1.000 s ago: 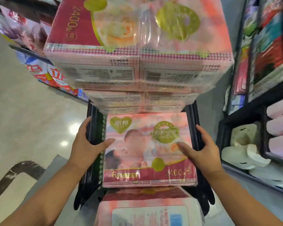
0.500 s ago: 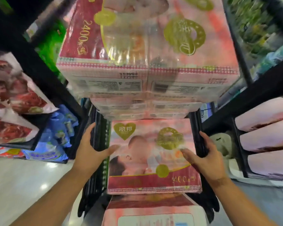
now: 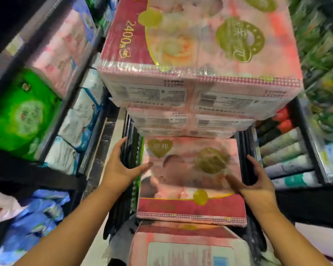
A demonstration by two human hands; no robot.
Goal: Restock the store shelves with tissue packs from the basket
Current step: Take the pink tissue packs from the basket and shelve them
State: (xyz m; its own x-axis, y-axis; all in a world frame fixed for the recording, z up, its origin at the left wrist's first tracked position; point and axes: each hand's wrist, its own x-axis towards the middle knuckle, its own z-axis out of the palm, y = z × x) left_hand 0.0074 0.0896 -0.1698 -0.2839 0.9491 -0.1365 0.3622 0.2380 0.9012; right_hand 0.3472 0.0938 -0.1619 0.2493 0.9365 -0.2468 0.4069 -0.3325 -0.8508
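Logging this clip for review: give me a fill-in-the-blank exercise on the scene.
The left hand and right hand grip opposite rims of a ___ plastic basket. Both thumbs rest on a flat pink plastic-wrapped tissue pack bearing a gold ___ shape. The top pack of the tall pink stack is printed with the number ___.
Missing: black; heart; 2400.

Honestly all you get of the person is a left hand [image 3: 119, 167] and a right hand [image 3: 258, 186] on bare forearms [image 3: 75, 219], bare right down to the bottom edge of the shot, and motion blur smears finer stuff like nails or knuckle detail.
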